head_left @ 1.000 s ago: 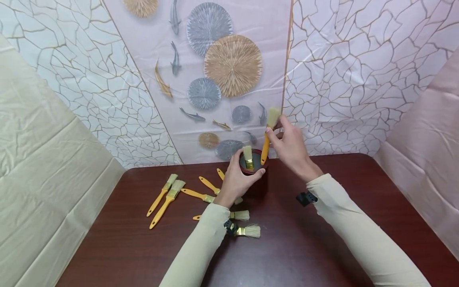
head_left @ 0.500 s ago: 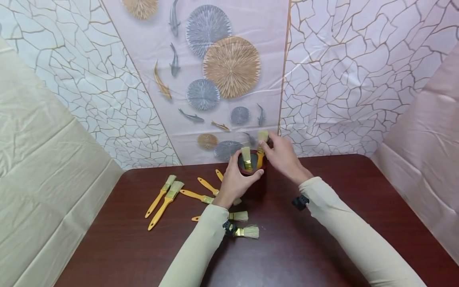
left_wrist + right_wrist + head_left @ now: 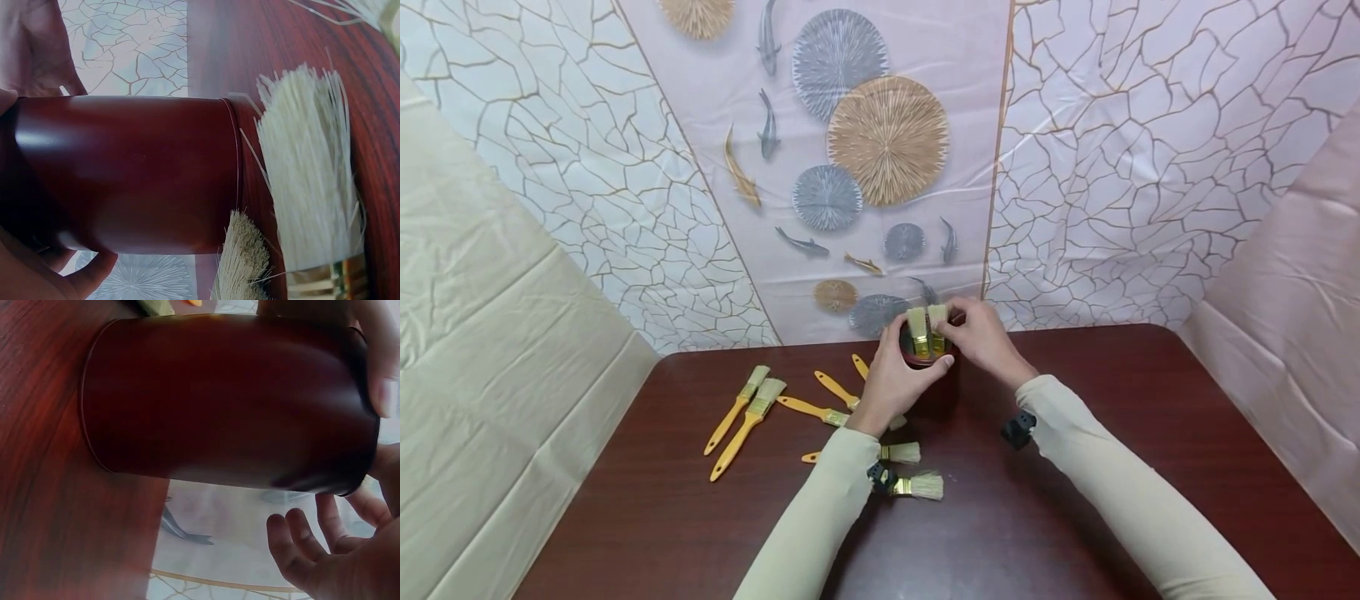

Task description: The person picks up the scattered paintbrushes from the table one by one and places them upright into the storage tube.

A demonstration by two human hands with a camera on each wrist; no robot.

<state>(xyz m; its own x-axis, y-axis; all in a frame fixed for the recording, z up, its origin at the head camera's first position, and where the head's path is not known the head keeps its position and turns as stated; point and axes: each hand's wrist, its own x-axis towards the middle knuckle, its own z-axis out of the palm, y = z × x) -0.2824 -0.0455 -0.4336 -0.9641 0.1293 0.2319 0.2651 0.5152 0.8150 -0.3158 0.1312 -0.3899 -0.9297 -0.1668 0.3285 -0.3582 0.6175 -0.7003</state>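
Observation:
A dark red cylindrical cup stands upright at the table's back edge. My left hand grips it near the rim, fingers on the far left side and thumb across the front. Inside the cup, one paintbrush stands bristles up, its handle hidden by the wall. Beside it is a second paintbrush, also bristles up, which my right hand pinches by the head. In the right wrist view, the right hand's lower fingers hang loosely under the rim, and the brush itself is hidden.
Two yellow-handled paintbrushes lie side by side at the table's left. Several more, including a brush with a gold ferrule, lie around and under the left forearm. Bristles lie close to the cup's base. A patterned cloth hangs behind the table.
My right hand has come down and left, lowering the second paintbrush handle first into the cup beside the first. My left hand has kept its grip on the cup.

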